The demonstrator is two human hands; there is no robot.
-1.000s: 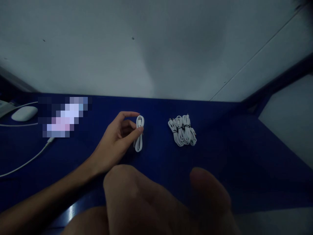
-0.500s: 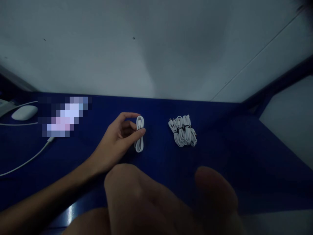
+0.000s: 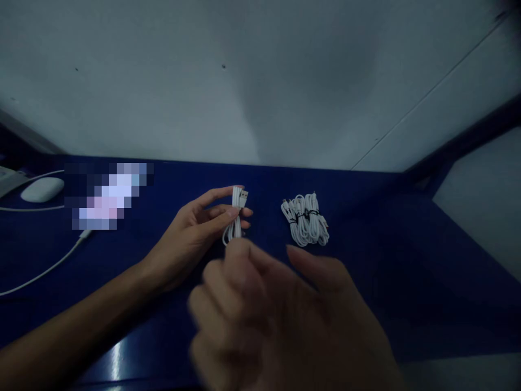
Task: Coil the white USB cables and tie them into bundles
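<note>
A white USB cable [image 3: 236, 196], coiled and tied at its middle, stands in my left hand [image 3: 179, 233], pinched between thumb and fingers. Its metal USB plug points up at the top, turned toward me. My right hand [image 3: 280, 309] is close to the camera, slightly blurred, just below the cable. Its fingers are loosely curled and its thumb stands apart, with nothing visible between them. The right fingertips overlap the cable's lower end in view; whether they touch it I cannot tell. To the right, several tied white cables [image 3: 306, 220] lie side by side.
The blue tabletop [image 3: 358, 217] meets a pale wall [image 3: 163, 98] at the back. On the left are a pixelated lit object [image 3: 114, 195] with a white cord [image 3: 57, 269] plugged in, and a white rounded object [image 3: 43, 189]. A dark blue frame edge rises at right.
The held cable has turned over in my left hand, and its USB plug now shows. My right hand has come up and leftward toward it, with its fingers more curled.
</note>
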